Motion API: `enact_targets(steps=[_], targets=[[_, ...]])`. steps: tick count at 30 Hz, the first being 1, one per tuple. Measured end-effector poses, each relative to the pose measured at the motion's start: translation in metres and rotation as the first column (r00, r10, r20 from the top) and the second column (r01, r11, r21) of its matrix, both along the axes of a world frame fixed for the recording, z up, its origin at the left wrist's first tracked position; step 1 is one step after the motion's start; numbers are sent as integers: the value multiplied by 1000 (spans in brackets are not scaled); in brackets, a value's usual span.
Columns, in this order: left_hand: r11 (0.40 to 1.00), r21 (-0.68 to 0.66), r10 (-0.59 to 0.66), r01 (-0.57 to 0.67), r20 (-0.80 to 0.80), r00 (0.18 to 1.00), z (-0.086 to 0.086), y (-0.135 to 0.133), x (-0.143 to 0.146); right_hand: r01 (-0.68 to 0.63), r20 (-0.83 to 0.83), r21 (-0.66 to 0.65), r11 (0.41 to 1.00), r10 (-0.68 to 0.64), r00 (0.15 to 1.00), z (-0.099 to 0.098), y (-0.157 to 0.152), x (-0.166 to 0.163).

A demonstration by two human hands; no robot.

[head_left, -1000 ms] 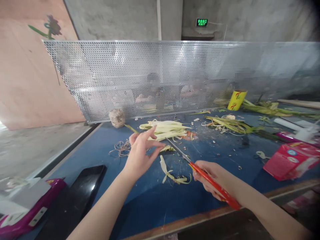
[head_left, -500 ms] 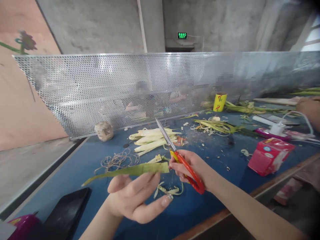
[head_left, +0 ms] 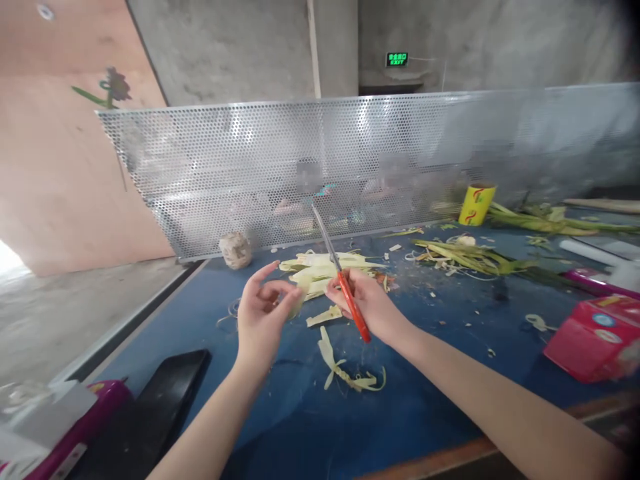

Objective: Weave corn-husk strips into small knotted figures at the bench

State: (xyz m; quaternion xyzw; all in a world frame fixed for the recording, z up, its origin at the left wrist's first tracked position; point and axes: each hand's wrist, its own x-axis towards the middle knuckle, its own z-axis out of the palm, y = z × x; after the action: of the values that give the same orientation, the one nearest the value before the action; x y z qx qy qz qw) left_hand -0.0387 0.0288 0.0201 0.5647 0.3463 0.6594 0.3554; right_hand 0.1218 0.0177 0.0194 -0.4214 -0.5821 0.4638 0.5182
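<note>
Left grip (head_left: 263,315): raised near centre, thumb and fingers pinching a short pale leaf strip (head_left: 299,301). Half a second ago a long green leaf lay across its open palm.
Right grip (head_left: 371,303): closed round red scissors (head_left: 353,307), blades together and pointing far, above the tabletop (head_left: 440,373).

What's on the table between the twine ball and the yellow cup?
Head view: pale leaf strips, then green leaves and small scraps.

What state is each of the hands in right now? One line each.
Left hand: closed, pinching a leaf strip.
Right hand: closed around red scissors, blades pointing up.
</note>
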Motion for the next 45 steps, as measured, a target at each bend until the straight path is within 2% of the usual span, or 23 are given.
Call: enact_targets(steps=[1,3,5,7,10,15,20,27,37,45], targets=[[994,-106,-23,38,137,990,2,1,0,-2,29,7,1000,2,1000,-3,1,1],[950,-287,-43,127,282,958,4,2,0,-55,94,-21,998,57,994,-12,1,4],[923,-348,-44,166,333,942,5,2,0,-112,160,-64,992,121,980,-21,-1,10],[925,-327,-69,192,351,934,5,2,-1,-159,237,-81,984,174,956,-25,-5,17],[955,-245,-64,169,385,921,5,7,-5,-194,366,-9,981,184,912,-16,-9,27],[973,-215,11,80,390,921,8,18,-20,-127,526,116,985,47,849,3,-10,43],[966,-245,13,83,369,929,10,20,-23,-109,711,171,979,-45,702,-2,-4,51],[963,-248,-15,103,334,942,9,18,-20,-146,763,142,979,-14,646,-5,-4,52],[947,-257,-116,193,287,951,6,12,-10,-175,783,82,981,45,620,-2,-9,47],[939,-275,-131,208,273,953,1,14,-9,-193,809,71,979,57,586,-3,-9,47]])
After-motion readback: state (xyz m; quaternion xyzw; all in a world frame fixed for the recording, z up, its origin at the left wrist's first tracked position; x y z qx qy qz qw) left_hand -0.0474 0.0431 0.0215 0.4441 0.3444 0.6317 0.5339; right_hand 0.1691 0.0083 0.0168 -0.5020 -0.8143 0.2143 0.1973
